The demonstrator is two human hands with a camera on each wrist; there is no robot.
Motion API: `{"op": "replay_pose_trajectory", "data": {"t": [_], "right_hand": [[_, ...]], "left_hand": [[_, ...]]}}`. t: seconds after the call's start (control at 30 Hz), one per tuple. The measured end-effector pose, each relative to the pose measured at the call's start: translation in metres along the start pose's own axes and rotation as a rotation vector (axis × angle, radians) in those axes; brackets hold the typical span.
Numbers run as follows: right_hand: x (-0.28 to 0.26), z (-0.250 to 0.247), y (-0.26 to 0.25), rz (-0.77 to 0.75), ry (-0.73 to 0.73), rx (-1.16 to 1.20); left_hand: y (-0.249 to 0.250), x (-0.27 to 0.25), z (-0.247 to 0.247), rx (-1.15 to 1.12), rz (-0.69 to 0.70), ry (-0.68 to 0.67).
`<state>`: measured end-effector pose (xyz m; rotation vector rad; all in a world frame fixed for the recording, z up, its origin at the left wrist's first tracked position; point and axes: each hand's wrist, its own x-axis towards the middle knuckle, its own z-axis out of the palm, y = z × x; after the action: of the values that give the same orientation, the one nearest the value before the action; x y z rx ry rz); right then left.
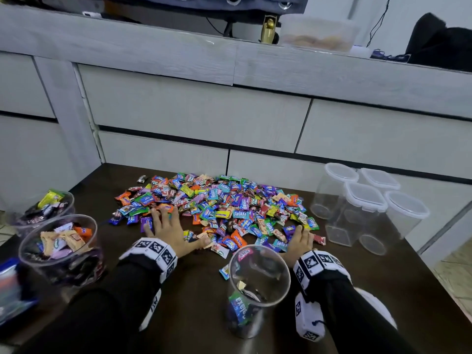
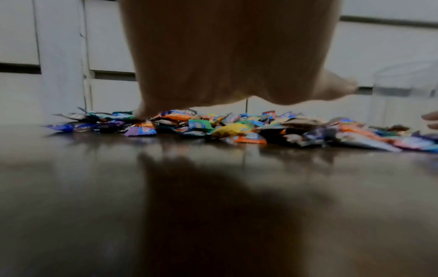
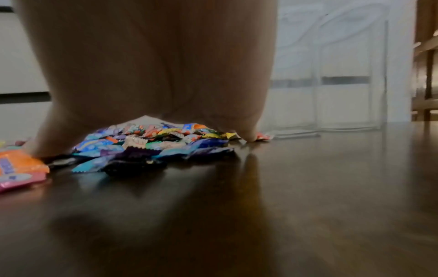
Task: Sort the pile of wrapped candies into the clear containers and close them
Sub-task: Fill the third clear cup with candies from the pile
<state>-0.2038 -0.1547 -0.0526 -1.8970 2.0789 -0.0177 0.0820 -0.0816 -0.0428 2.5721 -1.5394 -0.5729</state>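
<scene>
Two hands at the near edge of a candy pile, mid-sort. The left hand (image 1: 167, 229) lies palm down with fingers spread, its fingertips (image 1: 154, 213) resting on wrappers at the near-left margin of the pile of wrapped candies (image 1: 217, 208); the left wrist view shows one finger touching a wrapper while the palm arches clear of the dark table (image 1: 194, 297). The right hand (image 1: 298, 241) is likewise flat on the near-right margin, fingers extended over the wrappers and holding nothing that can be seen. Placed at opposite flanks, the hands look set to rake or search the pile, probably for one kind of candy.

Between the two wrists, just nearer the person than the pile, stands an open round container (image 1: 258, 277) with a few candies at its bottom, probably kept there so that either hand can drop into it with a short reach. Beyond the left hand's outer side stand two more open containers, a nearer one (image 1: 61, 241) and a farther one (image 1: 46, 208), each partly filled. Beyond the right hand's outer side stands a cluster of lidded empty containers (image 1: 365, 208), seemingly held in reserve.

Most of the pile remains unsorted, and no filled container is closed yet.
</scene>
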Motion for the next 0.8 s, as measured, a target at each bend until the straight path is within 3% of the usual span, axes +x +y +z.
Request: {"op": "replay_pose_trajectory", "data": {"t": [0.13, 0.23, 0.53, 0.67, 0.8], "right_hand": [[0.013, 0.011, -0.027, -0.045, -0.021, 0.039], [0.017, 0.012, -0.050, -0.188, -0.095, -0.027], [0.015, 0.016, -0.082, -0.500, 0.010, -0.227], [0.013, 0.011, -0.083, -0.545, 0.051, -0.252], [0.011, 0.003, -0.085, -0.541, -0.019, -0.145]], "left_hand": [[0.003, 0.021, 0.005, 0.049, 0.021, -0.113], [0.019, 0.027, 0.013, 0.067, 0.106, -0.171], [0.054, 0.016, 0.011, 0.130, 0.411, -0.244], [0.060, 0.010, 0.010, 0.147, 0.500, -0.193], [0.062, 0.010, 0.009, 0.170, 0.515, -0.115]]}}
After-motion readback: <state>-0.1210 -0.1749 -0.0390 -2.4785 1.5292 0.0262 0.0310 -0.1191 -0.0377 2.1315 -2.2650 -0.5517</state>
